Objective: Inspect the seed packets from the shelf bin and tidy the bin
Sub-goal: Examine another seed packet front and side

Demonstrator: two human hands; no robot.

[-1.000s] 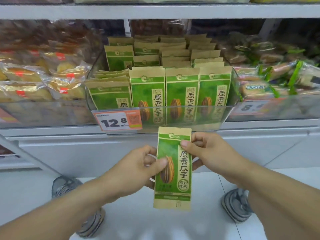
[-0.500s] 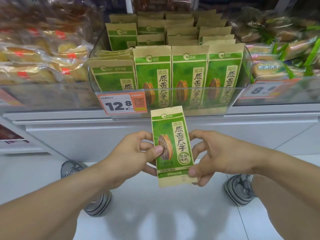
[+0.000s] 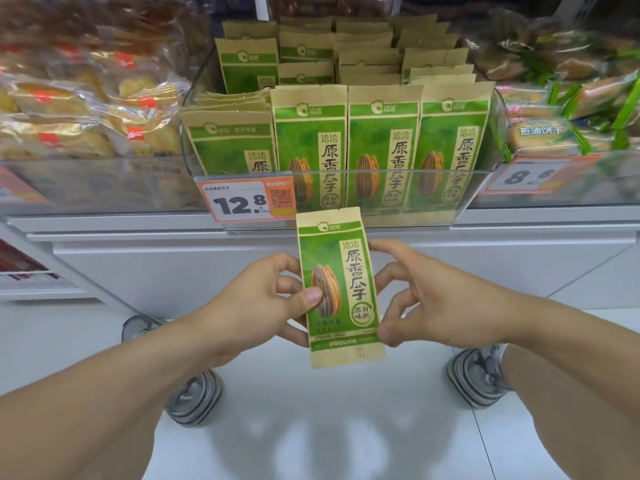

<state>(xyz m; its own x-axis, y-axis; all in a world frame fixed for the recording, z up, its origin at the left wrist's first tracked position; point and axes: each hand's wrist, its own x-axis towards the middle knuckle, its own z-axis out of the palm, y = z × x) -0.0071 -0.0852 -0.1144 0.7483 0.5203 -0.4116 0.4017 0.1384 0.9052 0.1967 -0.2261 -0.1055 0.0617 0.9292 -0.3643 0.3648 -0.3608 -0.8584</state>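
Held between both hands at centre frame: one seed packet [image 3: 337,289], upright, printed face toward the camera, tilted a touch to the left at the top. Left hand [image 3: 256,303] pinching the packet's left edge, thumb pressed flat on the front beside the seed picture, fingers curled behind. Right hand [image 3: 426,303] pinching the lower right edge between thumb and the fingers behind, the upper fingers loosely spread and only brushing the right edge, if touching at all. Just below the clear shelf bin [image 3: 346,174], which fills the upper middle of the frame; inside it, three matching packets standing upright across the front, a slumped stack [image 3: 228,133] leaning low at the front left, more rows behind. Orange price tag [image 3: 247,200] clipped to the bin's front lip, just above and left of the held packet. Wrapped pastries [image 3: 79,109] upper left, green-wrapped biscuits [image 3: 568,109] upper right, in neighbouring bins.

Likely step: checking the packet over. Best done with light pressure at the edges only, to avoid creasing the paper or covering the print; then a turn about the long axis to show the back and both end seals. Worth keeping the thumb off the printed lower band while reading. Afterward, presumably, back upright into the front row and the slumped left stack squared up.
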